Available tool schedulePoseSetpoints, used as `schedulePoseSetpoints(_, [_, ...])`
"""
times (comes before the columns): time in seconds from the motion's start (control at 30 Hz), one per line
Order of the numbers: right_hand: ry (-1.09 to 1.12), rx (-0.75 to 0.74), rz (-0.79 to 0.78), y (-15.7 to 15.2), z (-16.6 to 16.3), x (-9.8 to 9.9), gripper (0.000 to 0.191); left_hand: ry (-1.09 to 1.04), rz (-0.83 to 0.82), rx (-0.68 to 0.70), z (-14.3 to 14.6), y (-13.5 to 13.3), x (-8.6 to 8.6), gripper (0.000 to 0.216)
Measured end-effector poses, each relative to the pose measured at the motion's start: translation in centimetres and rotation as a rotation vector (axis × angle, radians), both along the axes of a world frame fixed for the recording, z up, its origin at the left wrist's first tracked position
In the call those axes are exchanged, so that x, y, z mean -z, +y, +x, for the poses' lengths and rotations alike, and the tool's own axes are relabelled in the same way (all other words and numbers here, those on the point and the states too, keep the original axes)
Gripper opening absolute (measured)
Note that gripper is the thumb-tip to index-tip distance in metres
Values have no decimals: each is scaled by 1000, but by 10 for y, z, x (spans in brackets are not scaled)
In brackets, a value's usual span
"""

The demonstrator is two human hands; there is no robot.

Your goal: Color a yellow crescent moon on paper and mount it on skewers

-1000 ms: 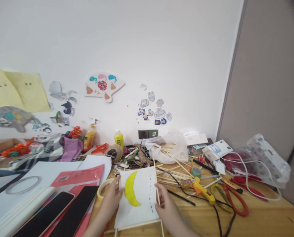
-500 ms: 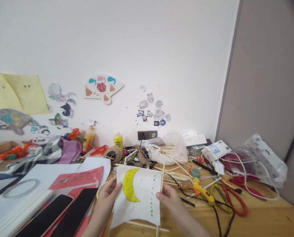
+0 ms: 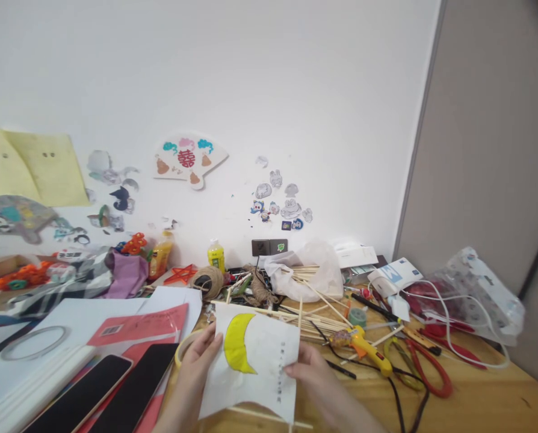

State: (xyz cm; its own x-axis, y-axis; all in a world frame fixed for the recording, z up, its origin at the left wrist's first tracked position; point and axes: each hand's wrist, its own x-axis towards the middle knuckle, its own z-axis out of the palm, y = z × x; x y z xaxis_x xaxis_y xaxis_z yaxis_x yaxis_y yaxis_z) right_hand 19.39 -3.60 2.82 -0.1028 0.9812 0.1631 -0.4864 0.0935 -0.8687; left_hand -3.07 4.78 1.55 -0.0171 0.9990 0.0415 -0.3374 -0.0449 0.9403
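Observation:
A white paper sheet (image 3: 264, 391) with a yellow crescent moon (image 3: 238, 344) and a column of small black characters is held up in front of me. My left hand (image 3: 199, 358) is closed on its left edge, thumb in front and fingers partly hidden behind. At the right edge, my right hand (image 3: 312, 364) pinches the paper with its thumb on the front. Thin wooden sticks (image 3: 300, 316) show past the sheet's right side and below its curved lower edge. How the paper and sticks are joined is hidden. A tape roll (image 3: 182, 350) lies beside my left hand.
To the right lie a yellow glue gun (image 3: 363, 349), red-handled scissors (image 3: 434, 373) and a white cable (image 3: 449, 328). Behind are twine (image 3: 212, 282), bundled sticks and a plastic bag (image 3: 327, 270). Dark flat slabs (image 3: 131, 385) and a red packet (image 3: 138, 328) lie left.
The sheet has tilted slightly, its right side lower, and its top right corner now covers less of the stick. Both hands keep hold, with the right hand shifted a little down.

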Motion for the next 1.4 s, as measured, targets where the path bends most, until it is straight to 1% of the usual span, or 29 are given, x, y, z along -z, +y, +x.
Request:
schedulePoseSetpoints(0.1, [52, -58, 6, -5, -1, -7, 36, -10, -20, -23, 1, -3, -1, 50])
schedulePoseSetpoints(0.2, [56, -101, 58, -10, -1, -14, 48, -18, -36, -44, 2, -4, -3, 52])
schedulePoseSetpoints(0.27, [46, -54, 83, -12, -1, -15, 57, -15, -38, -51, 2, -4, -4, 45])
schedulePoseSetpoints(0.33, [12, 19, 96, -11, 0, -13, 62, -8, -37, -60, 3, -3, -6, 38])
schedulePoseSetpoints(0.47, [-164, 185, 108, -3, 3, -4, 55, 12, -48, -66, 4, -4, -9, 30])
schedulePoseSetpoints(0.53, [-258, 262, 120, 2, 5, 0, 54, 24, -52, -58, 4, -6, -10, 31])
schedulePoseSetpoints(0.6, [-324, 300, 134, 5, 7, 2, 56, 34, -50, -45, 4, -10, -12, 34])
schedulePoseSetpoints(0.67, [-365, 314, 140, 7, 9, 4, 57, 45, -51, -25, 5, -14, -14, 35])
schedulePoseSetpoints(0.77, [-390, 328, 134, 9, 13, 4, 55, 68, -65, 10, 5, -17, -18, 28])
schedulePoseSetpoints(0.9, [-386, 324, 128, 12, 18, 4, 45, 119, -71, 45, 3, -17, -25, 21])
schedulePoseSetpoints(1.03, [-369, 319, 124, 14, 22, 4, 38, 179, -60, 58, -1, -16, -30, 20])
schedulePoseSetpoints(1.23, [-337, 313, 113, 14, 23, 4, 34, 223, -57, 66, -4, -13, -28, 25])
schedulePoseSetpoints(1.4, [-320, 327, 91, 14, 23, 2, 34, 243, -49, 92, -4, -11, -25, 23])
